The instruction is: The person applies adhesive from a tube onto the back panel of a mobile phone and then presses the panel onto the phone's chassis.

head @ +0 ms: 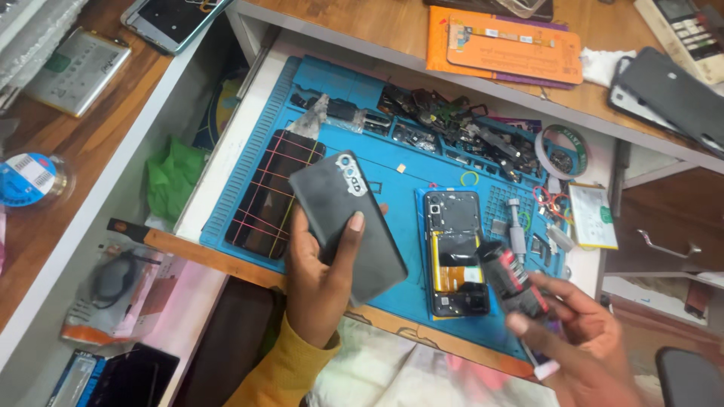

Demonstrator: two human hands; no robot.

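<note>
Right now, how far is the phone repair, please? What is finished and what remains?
Done: the opened phone lies on the blue mat with its back removed and the insides exposed. In hand: the left hand holds the grey back cover clear of the phone, and the right hand holds a small dark tube, blurred. Left: the cover is not yet back on the phone.

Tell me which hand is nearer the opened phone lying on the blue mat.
Right. The right hand, holding a dark tube, sits beside the opened phone at its lower right corner. The left hand, holding a grey back cover, is farther left.
</note>
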